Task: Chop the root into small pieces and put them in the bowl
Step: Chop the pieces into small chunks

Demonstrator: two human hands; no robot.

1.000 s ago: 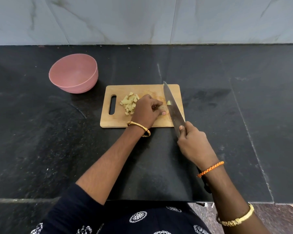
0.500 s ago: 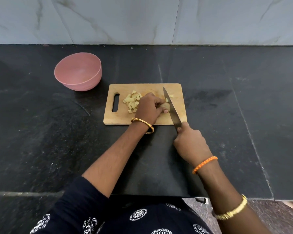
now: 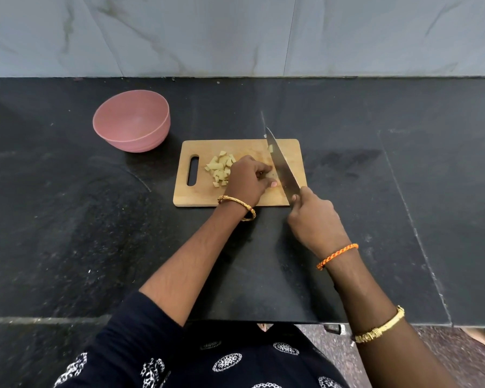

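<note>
pieces (image 3: 220, 167) pale yellow, cubed; root seemingly under left hand (image 3: 248, 177).

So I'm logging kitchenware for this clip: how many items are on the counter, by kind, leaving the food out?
Bowl: 1
Board: 1
Knife: 1, held in the right hand
Total: 3

pink bowl (image 3: 131, 120), pale yellow root chunks (image 3: 219, 168) on a tan wooden cutting board (image 3: 237, 147), speckled black countertop (image 3: 67, 233), grey-veined marble wall (image 3: 235, 35).
</note>
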